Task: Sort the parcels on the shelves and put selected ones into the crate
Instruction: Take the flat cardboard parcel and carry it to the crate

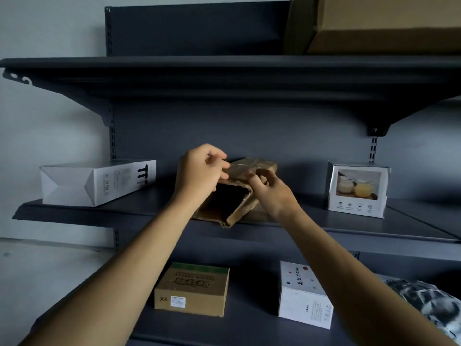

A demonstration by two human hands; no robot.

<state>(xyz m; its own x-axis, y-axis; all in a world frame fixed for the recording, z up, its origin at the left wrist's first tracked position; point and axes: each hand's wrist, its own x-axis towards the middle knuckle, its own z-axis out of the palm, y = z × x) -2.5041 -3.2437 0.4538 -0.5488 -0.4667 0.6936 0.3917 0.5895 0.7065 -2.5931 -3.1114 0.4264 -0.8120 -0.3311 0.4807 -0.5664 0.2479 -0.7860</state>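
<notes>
Dark grey steel shelving against a pale wall frames a parcel sort in progress. On the lower shelf (249, 328), nearest the camera, sit a brown carton marked X4 (192, 290), a white dotted box (304, 295) and, at far right, a black-and-white plastic bag (429, 300). On the middle shelf (324, 226), a person's left hand (199, 173) and right hand (273, 191) work a worn brown parcel (259, 166) whose open end faces the camera. The left fingers (215, 156) are curled and pinch its upper flap, while the right fingers (259, 174) are curled over its top edge. The step appears to be inspecting or closing this parcel. Next it would need a firm two-handed lift clear of the shelf, with the loose flaps held shut. No crate is in view. A long white box (97, 182) and a jar-picture box (358, 189) flank it, well apart. A large carton (384, 23) stands on the upper shelf (224, 63).
</notes>
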